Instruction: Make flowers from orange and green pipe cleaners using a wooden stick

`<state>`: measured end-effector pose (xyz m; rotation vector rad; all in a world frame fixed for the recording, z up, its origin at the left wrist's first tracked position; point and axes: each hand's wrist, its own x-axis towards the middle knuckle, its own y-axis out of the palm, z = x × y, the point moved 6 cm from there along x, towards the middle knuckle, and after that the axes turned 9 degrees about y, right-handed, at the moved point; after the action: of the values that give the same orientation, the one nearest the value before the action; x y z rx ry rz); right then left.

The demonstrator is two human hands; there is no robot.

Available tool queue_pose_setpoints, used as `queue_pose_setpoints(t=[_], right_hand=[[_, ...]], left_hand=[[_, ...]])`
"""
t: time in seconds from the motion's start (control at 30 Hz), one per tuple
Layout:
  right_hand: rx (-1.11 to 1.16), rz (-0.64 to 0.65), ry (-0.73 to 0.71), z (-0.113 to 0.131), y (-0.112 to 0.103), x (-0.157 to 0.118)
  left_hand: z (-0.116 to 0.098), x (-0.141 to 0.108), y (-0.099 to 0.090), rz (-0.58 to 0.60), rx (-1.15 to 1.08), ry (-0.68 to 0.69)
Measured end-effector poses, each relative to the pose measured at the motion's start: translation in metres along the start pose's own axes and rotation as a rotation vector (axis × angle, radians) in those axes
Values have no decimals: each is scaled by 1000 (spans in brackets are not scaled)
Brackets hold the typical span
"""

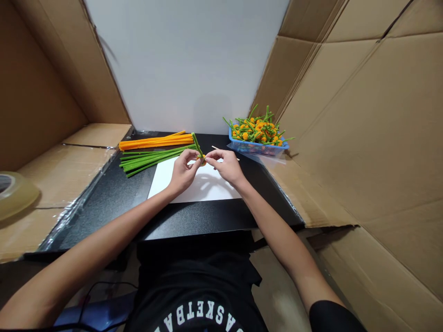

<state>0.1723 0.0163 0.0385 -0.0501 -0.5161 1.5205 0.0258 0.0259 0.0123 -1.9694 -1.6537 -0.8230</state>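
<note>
Between my two hands is a small pipe-cleaner pumpkin point(201, 161), an orange coil with green stems sticking up from it. My left hand point(185, 171) pinches it from the left with thumb and forefinger. From the right, the fingertips of my right hand point(226, 167) also press on it, by the base of the green stem point(197, 144). Both hands hover over a white sheet point(166, 177). A thin wooden stick point(215, 147) lies behind my right hand, which partly hides it.
Orange pipe cleaners point(152, 142) and green pipe cleaners point(148, 161) lie in bundles at the back left of the black table point(114, 198). At the back right, a blue basket point(258, 147) is heaped with orange-and-green pieces. A tape roll point(20, 196) rests at far left; cardboard walls point(346, 115) flank the table.
</note>
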Motion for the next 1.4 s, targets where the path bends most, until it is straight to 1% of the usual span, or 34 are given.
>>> queue_pose_setpoints(t=[0.13, 0.23, 0.3, 0.37, 0.43, 0.5, 0.6, 0.63, 0.7, 0.73, 0.9, 1.03, 1.13, 1.2, 1.4], right_hand=[[-174, -98, -102, 10, -2, -6], [-291, -137, -185, 21, 1, -12], [-330, -153, -200, 25, 2, -14], [-297, -160, -164, 24, 2, -13], [-151, -133, -46, 17, 1, -9], [94, -57, 167, 1, 1, -5], [468, 94, 511, -20, 9, -6], [556, 138, 584, -24, 12, -8], [662, 189, 642, -26, 16, -9], [683, 193, 636, -25, 17, -9], [656, 115, 554, -24, 18, -7], [713, 97, 548, -27, 21, -7], [790, 113, 538, -26, 22, -7], [808, 123, 516, -23, 22, -7], [766, 129, 379, -18, 22, -5]], left_hand=[[3, -1, 2, 15, -10, -5], [4, -3, 2, 21, 17, 6], [2, -4, 1, 22, 68, 27], [0, -5, 0, 23, 125, 48], [-2, -4, -1, 19, 145, 63], [-3, -3, -1, 15, 112, 73], [-4, -3, 0, 36, 88, 93], [-4, -3, 0, 39, 103, 105], [-5, -5, -1, 38, 146, 133], [-5, -5, -1, 36, 163, 149], [-8, -8, -1, 39, 210, 224], [-3, -6, -2, 15, 205, 159], [-1, -3, -3, -1, 204, 126], [-4, -2, -3, 9, 236, 145], [-18, 5, -7, 14, 391, 255]])
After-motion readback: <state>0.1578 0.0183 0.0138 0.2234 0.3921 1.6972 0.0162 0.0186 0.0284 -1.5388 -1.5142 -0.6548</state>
